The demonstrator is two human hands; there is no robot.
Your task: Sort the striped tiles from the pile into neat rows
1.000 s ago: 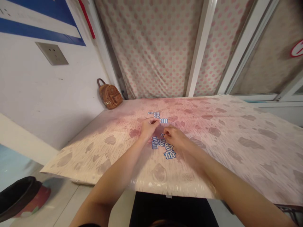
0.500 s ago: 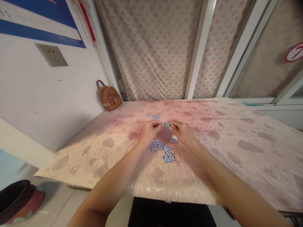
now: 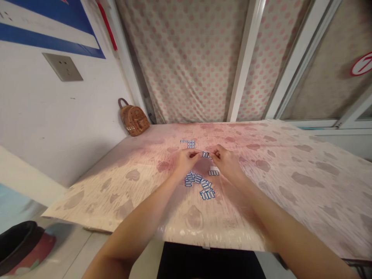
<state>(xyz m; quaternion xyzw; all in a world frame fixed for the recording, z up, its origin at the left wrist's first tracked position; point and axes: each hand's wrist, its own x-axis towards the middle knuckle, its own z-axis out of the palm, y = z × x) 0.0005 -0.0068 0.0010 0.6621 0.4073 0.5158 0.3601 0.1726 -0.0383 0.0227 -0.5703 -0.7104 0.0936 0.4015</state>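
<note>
Between my hands is a short strip of small blue-edged white labels point(image 3: 205, 154), held just above the table. My left hand point(image 3: 185, 162) is closed, thumb and forefinger pinching the strip's left end. At its right end, my right hand point(image 3: 227, 162) pinches with thumb and fingers. Just below the right fingers lies another short strip of labels point(image 3: 213, 173) with a white piece behind it. A curved, overlapping heap of similar labels point(image 3: 197, 178) lies nearer me, and more labels point(image 3: 191, 144) lie beyond my left hand. Their print is too small to read.
A patterned, glossy cloth point(image 3: 290, 217) covers the table. At the back left corner, a small brown backpack point(image 3: 135, 119) leans by the wall. A polka-dot curtain point(image 3: 192, 62) hangs behind the table. On the floor at lower left stands a dark-rimmed bin point(image 3: 29, 252).
The held strip shows less of its length between my fingers. My right hand has shifted slightly, with its knuckles a little higher; the left has barely moved.
</note>
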